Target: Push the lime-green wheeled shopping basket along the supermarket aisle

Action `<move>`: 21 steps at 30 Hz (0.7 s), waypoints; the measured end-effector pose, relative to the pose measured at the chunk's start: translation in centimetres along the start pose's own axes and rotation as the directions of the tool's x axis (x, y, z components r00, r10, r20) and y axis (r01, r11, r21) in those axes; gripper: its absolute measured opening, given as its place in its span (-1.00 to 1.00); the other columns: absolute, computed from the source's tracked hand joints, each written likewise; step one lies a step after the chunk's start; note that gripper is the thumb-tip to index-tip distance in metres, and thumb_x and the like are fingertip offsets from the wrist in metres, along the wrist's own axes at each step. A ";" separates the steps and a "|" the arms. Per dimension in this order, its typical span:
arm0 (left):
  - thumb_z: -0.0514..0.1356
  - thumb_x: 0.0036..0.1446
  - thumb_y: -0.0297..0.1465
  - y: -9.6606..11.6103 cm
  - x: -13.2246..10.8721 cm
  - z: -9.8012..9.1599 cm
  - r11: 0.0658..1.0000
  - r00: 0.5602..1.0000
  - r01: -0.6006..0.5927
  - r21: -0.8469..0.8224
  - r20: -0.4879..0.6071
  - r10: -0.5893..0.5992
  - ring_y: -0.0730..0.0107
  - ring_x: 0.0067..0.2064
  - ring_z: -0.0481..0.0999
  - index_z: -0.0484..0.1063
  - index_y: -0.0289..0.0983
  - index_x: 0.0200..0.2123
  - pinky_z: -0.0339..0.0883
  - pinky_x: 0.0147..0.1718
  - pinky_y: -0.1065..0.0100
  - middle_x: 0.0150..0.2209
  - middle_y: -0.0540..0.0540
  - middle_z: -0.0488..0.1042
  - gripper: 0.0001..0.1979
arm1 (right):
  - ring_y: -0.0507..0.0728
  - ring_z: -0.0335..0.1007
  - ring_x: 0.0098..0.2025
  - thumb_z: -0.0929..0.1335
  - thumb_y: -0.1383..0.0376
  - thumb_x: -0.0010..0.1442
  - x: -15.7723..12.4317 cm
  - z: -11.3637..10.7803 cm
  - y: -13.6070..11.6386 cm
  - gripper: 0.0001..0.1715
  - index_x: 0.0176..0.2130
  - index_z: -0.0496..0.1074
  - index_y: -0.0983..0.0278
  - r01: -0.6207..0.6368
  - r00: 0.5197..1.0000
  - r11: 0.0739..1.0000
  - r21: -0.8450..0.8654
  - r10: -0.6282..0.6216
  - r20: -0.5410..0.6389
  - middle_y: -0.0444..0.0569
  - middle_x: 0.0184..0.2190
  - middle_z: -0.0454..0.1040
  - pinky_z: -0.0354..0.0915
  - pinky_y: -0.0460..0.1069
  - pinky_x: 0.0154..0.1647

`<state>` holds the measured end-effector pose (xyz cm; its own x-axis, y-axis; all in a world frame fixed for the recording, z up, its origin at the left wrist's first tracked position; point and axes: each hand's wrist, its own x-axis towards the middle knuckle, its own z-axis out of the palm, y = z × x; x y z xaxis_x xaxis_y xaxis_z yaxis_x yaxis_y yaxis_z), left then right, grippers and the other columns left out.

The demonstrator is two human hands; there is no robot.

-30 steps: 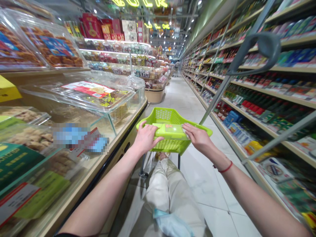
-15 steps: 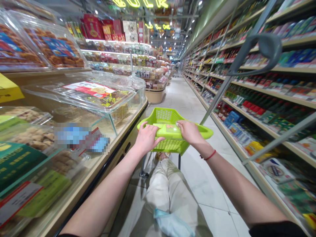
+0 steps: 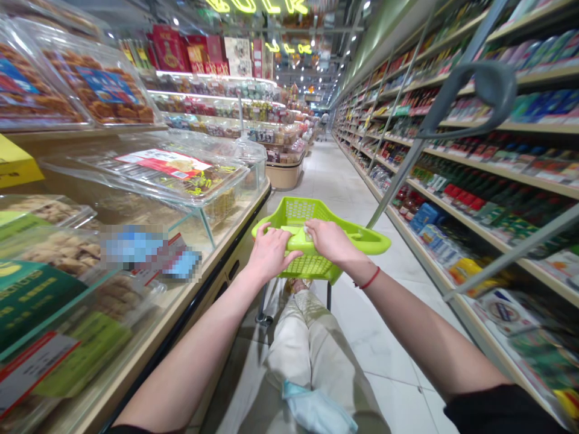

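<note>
Lime-green shopping basket (image 3: 312, 211) above the tiled shop floor (image 3: 384, 367), left hand (image 3: 271, 253) gripping its near rim, right hand (image 3: 332, 241) clasping its top

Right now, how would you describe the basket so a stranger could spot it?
Between the glass-lidded food counter and the tall grocery shelves, look low. The lime-green perforated basket sits under the left hand and right hand, the only thing held.

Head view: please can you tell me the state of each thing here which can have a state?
Left hand: gripping the basket's rim
Right hand: lying on the basket's crossbar
Lime-green plastic basket: standing on its wheeled frame
Clear display-case lid: closed over the food
Grey pull handle: raised
</note>
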<state>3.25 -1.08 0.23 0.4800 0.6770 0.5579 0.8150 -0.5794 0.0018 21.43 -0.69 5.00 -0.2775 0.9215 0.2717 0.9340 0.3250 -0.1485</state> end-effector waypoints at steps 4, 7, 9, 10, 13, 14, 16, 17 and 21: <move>0.21 0.18 -0.05 0.1 -0.1 0.0 1.000 1.000 -0.002 0.005 0.000 0.002 0.07 -0.06 0.50 0.42 -0.27 -0.08 0.02 0.22 -0.02 -0.16 -0.18 0.57 -0.58 | 0.27 0.54 -0.05 0.19 0.37 0.34 2.6 -0.8 -1.0 -0.62 -0.19 0.56 0.43 -0.113 0.987 0.989 -0.099 0.123 0.101 0.31 -0.20 0.60 0.33 0.02 -0.01; 0.21 0.19 -0.07 0.1 0.0 0.0 1.000 1.000 0.003 0.008 0.000 -0.003 0.07 -0.06 0.50 0.42 -0.27 -0.10 0.03 0.22 -0.03 -0.18 -0.18 0.57 -0.60 | 0.27 0.55 -0.08 0.19 0.40 0.33 2.7 -0.6 -1.9 -0.63 -0.16 0.56 0.43 -0.160 0.982 0.981 -0.111 0.169 0.082 0.32 -0.20 0.59 0.33 0.03 -0.04; 0.21 0.19 -0.11 0.2 0.0 -0.1 1.000 1.000 0.005 0.008 -0.002 -0.005 0.08 -0.08 0.50 0.42 -0.26 -0.11 0.04 0.21 -0.03 -0.19 -0.17 0.56 -0.65 | 0.24 0.55 -0.10 0.19 0.42 0.33 1.7 -0.2 -2.6 -0.65 -0.16 0.55 0.40 -0.158 0.986 0.984 -0.082 0.162 0.048 0.27 -0.20 0.60 0.35 0.03 -0.03; 0.21 0.19 -0.15 0.3 0.0 -0.1 1.000 1.000 0.004 0.008 -0.005 -0.004 0.08 -0.08 0.50 0.42 -0.26 -0.12 0.05 0.22 -0.03 -0.20 -0.17 0.56 -0.68 | 0.24 0.54 -0.08 0.19 0.43 0.33 1.0 0.2 -2.9 -0.65 -0.15 0.54 0.38 -0.131 0.991 0.989 -0.063 0.132 0.019 0.25 -0.18 0.59 0.35 0.04 0.00; 0.20 0.16 -0.26 0.4 0.1 -0.1 1.000 1.000 0.002 0.016 -0.014 -0.002 0.08 -0.10 0.50 0.42 -0.24 -0.15 0.06 0.21 -0.03 -0.21 -0.16 0.56 -0.77 | 0.25 0.42 0.13 0.20 0.45 0.32 -1.6 1.9 -3.5 -0.64 -0.03 0.51 0.40 0.032 0.990 0.999 -0.037 -0.037 -0.133 0.25 0.02 0.52 0.27 0.11 0.21; 0.20 0.15 -0.29 0.4 0.1 -0.1 1.000 1.000 0.002 0.022 -0.013 -0.002 0.08 -0.11 0.50 0.42 -0.24 -0.17 0.07 0.21 -0.03 -0.22 -0.16 0.55 -0.80 | 0.26 0.36 0.19 0.20 0.45 0.32 -2.5 2.7 -3.7 -0.61 0.03 0.48 0.42 0.088 0.978 0.995 -0.045 -0.095 -0.188 0.26 0.09 0.48 0.22 0.14 0.28; 0.18 0.13 -0.34 0.4 0.1 -0.1 0.999 1.000 0.003 0.034 -0.009 -0.003 0.08 -0.11 0.50 0.43 -0.24 -0.20 0.09 0.20 -0.02 -0.24 -0.16 0.55 -0.83 | 0.28 0.28 0.27 0.20 0.46 0.31 -4.1 4.0 -3.8 -0.54 0.13 0.42 0.45 0.160 0.946 0.985 -0.069 -0.173 -0.275 0.26 0.17 0.42 0.16 0.18 0.34; 0.17 0.12 -0.35 0.4 0.1 -0.1 0.999 1.000 0.002 0.040 -0.007 -0.001 0.08 -0.12 0.50 0.42 -0.24 -0.20 0.09 0.20 -0.02 -0.25 -0.16 0.54 -0.83 | 0.29 0.27 0.28 0.20 0.47 0.30 -4.7 4.5 -3.8 -0.52 0.16 0.40 0.47 0.178 0.933 0.981 -0.078 -0.193 -0.302 0.26 0.19 0.40 0.17 0.19 0.34; 0.18 0.10 -0.36 0.3 0.1 0.0 0.999 1.000 -0.002 0.048 -0.007 0.002 0.08 -0.12 0.50 0.42 -0.26 -0.21 0.09 0.21 -0.02 -0.24 -0.16 0.54 -0.82 | 0.29 0.27 0.28 0.20 0.47 0.30 -4.4 4.4 -3.7 -0.53 0.15 0.41 0.49 0.169 0.938 0.982 -0.081 -0.185 -0.294 0.28 0.19 0.39 0.15 0.18 0.35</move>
<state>3.58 -1.19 0.35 0.4799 0.6725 0.5634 0.8285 -0.5586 -0.0389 18.16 -4.99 0.22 -0.3674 0.7415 0.5614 0.8889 0.4575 -0.0226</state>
